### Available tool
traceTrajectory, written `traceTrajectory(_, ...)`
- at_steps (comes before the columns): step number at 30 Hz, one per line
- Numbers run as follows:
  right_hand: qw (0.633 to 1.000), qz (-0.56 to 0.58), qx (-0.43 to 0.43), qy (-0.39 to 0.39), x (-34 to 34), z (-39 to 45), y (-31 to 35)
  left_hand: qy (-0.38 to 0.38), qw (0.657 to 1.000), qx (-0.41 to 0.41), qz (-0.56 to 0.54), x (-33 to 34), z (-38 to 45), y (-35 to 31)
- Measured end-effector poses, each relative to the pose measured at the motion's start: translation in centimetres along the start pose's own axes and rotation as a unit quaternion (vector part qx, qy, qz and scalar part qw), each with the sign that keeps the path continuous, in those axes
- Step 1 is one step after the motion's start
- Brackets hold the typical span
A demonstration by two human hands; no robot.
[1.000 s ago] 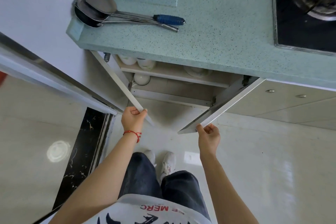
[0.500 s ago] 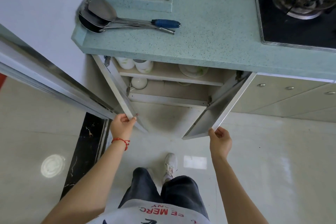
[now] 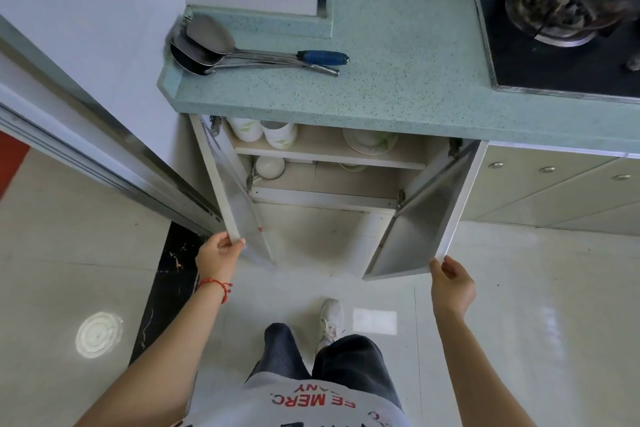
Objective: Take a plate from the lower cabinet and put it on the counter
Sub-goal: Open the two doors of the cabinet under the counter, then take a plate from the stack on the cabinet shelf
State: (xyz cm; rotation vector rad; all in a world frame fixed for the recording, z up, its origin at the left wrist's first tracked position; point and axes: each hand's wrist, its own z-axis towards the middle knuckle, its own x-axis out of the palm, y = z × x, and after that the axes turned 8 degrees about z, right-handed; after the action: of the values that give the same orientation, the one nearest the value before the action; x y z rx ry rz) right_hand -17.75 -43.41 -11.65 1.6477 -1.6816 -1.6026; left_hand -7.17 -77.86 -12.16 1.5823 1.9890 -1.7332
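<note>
Your left hand (image 3: 219,255) clamped on left door (image 3: 228,198), right hand (image 3: 452,284) on right door (image 3: 424,215). Risk: plates (image 3: 370,142) stacked w/ bowls mid-frame; hasty pull tips them.

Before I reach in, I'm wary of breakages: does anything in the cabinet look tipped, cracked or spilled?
Nothing stands out. Cups and a plate sit squarely on the upper shelf; a bowl rests below.

Left hand (image 3: 219,255) and right hand (image 3: 452,284) grip the open left door (image 3: 221,184) and right door (image 3: 446,204) of the lower cabinet (image 3: 329,199), plates (image 3: 370,142) stacked at the upper shelf's right end.
</note>
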Motion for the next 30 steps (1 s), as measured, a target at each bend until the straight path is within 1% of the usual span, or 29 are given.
traceTrajectory(11, 0.998, 0.013, 0.043, -0.038, -3.5, 1.4, -1.2, -0.023, 0.999, 0.009, 0.027, -1.6, -0.3, 1.7)
traceTrajectory(16, 0.994, 0.035, 0.06, -0.078, -4.9, 1.9, -1.7, -0.059, 0.998, 0.004, 0.03, -1.9, -0.5, 2.1)
traceTrajectory(20, 0.99, 0.059, 0.074, -0.107, -5.9, 1.8, -2.2, -0.093, 0.994, -0.031, 0.042, -2.2, -0.7, 2.8)
traceTrajectory(24, 0.984, 0.078, 0.086, -0.134, -5.7, 0.9, -2.0, -0.124, 0.983, -0.126, 0.051, -1.7, -1.6, 3.0)
traceTrajectory(25, 0.984, 0.077, 0.089, -0.136, -5.2, 0.3, -1.9, -0.118, 0.981, -0.144, 0.057, -1.4, -2.1, 2.9)
traceTrajectory(27, 0.986, 0.077, 0.087, -0.116, -4.0, -1.1, -1.8, -0.084, 0.985, -0.141, 0.05, -0.8, -3.4, 2.9)
traceTrajectory(30, 0.995, 0.063, 0.064, -0.042, -1.8, -3.9, -1.8, -0.015, 0.996, -0.079, 0.031, 0.3, -5.2, 3.0)
